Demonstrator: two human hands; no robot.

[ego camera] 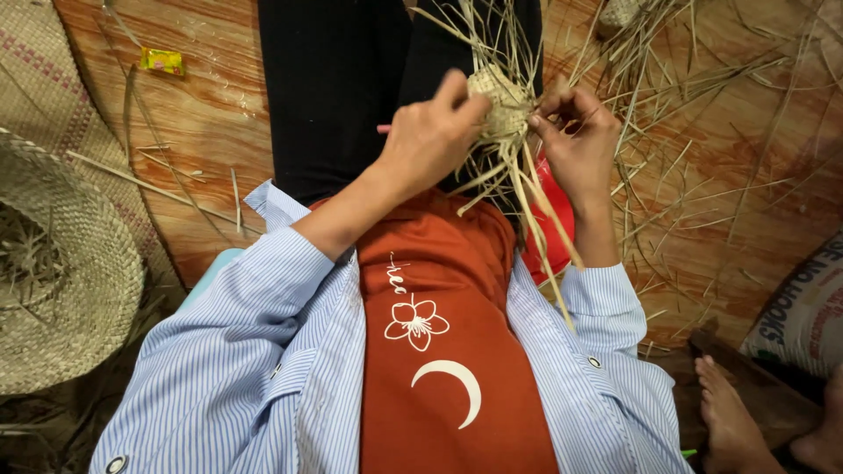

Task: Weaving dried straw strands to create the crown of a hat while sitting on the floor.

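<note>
Left hand: the left hand (pixel 430 136) is clenched on the small round pale woven straw piece (pixel 502 104), fingers curled over its left side and thumb pressed against its top edge.
Right hand: the right hand (pixel 575 132) grips the same piece from the right, fingertips pinching the strands at its rim.
Woven piece: it sits between the two hands, raised above the lap, in front of the black trousers (pixel 338 79); its weave is tight in the middle and unfinished at the edges.
Loose ends: long dry yellowish straw strands (pixel 536 219) hang from the piece down across the orange shirt (pixel 443 333) and fan upward past the hands.
Pink stick: a thin pink tip (pixel 383 128) pokes out to the left of the left hand; what it belongs to cannot be told.
Red thing: a red rounded object (pixel 553 224) lies under the right wrist, mostly hidden.
Sleeves: blue-and-white striped shirt sleeves (pixel 255 351) are rolled back from both forearms.
Floor: a reddish wooden floor (pixel 202 114) carries scattered straw (pixel 694 114) on the right.
Left edge: a large round woven straw basket (pixel 79 281) lies on a woven mat (pixel 44 79), well apart from the hands.
Wrapper: a small yellow wrapper (pixel 162 61) lies on the floor at upper left.
Lower right: another person's bare foot (pixel 729 421) rests near a white printed sack (pixel 803 312).
</note>
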